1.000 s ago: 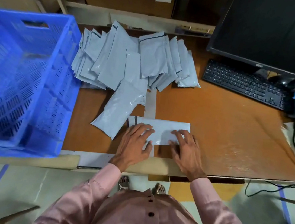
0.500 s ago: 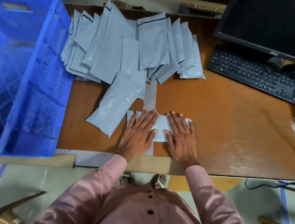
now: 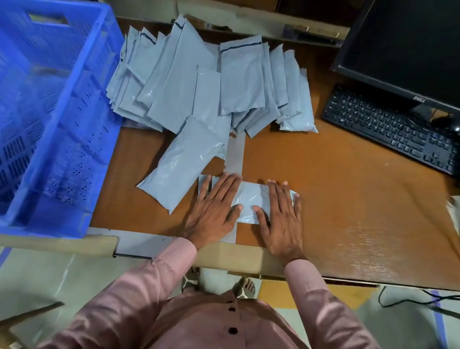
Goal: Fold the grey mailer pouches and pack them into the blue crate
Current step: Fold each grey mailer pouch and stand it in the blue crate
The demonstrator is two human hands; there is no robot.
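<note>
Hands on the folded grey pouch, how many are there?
2. The left hand presses flat on the left part of the folded grey plastic mailer pouch; the right hand presses its right part.

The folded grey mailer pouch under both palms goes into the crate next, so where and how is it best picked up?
Probably the right short end of the folded grey plastic mailer pouch: it pokes out past the right hand, clear of the loose grey pouch touching its left end. It lies flat on the brown table, so slide fingers under and pinch the layers together.

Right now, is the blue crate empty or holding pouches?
Empty as far as visible: the blue crate shows only bare lattice walls and floor, no pouches.
</note>
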